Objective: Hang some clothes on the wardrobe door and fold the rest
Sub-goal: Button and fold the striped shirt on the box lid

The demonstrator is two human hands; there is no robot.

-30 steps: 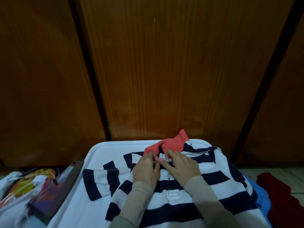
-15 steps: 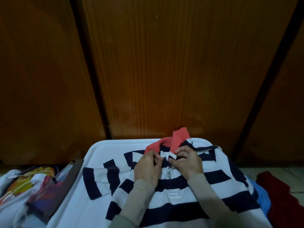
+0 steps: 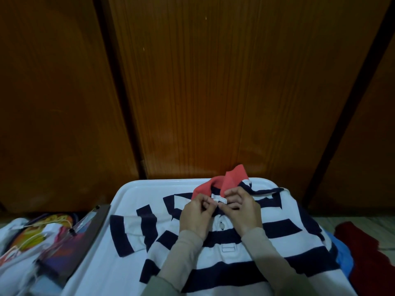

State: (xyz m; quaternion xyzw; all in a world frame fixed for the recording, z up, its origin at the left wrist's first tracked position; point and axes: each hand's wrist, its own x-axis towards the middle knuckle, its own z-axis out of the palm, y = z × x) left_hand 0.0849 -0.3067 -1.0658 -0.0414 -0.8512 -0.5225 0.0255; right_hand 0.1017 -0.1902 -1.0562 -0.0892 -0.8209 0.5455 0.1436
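Head view, the only one I've got. Striped polo shirt (image 3: 267, 229) lies front-up on the white surface (image 3: 136, 189), navy and white bands, coral collar (image 3: 215, 184) at the surface's far edge, partly standing up. One sleeve is spread out toward the left edge. Shirt body hangs past the right edge and covers most of the near right part.

Left hand (image 3: 195, 214) and right hand (image 3: 243, 210) both sit at the neck opening, just below the collar, nearly touching each other. Each has fingers curled and pinching the white placket (image 3: 220, 200) at the top, left from one side, right from the other. So both are clamped on the shirt, not loose. Beige sleeves (image 3: 186, 251) cover both forearms. One button (image 3: 221, 226) shows on the placket between the wrists, lower down.

Off the left edge: a dark flat board (image 3: 85, 238) leaning against the surface, and beside it a heap of colourful printed fabric (image 3: 32, 236); can't tell what garments. Off the right edge: blue cloth (image 3: 344, 253) poking out from under the shirt, and a dark red cloth (image 3: 367, 251) on the floor.

Behind the far edge, brown wooden wardrobe doors (image 3: 213, 82) fill the rest of the view, with dark gaps between the panels.
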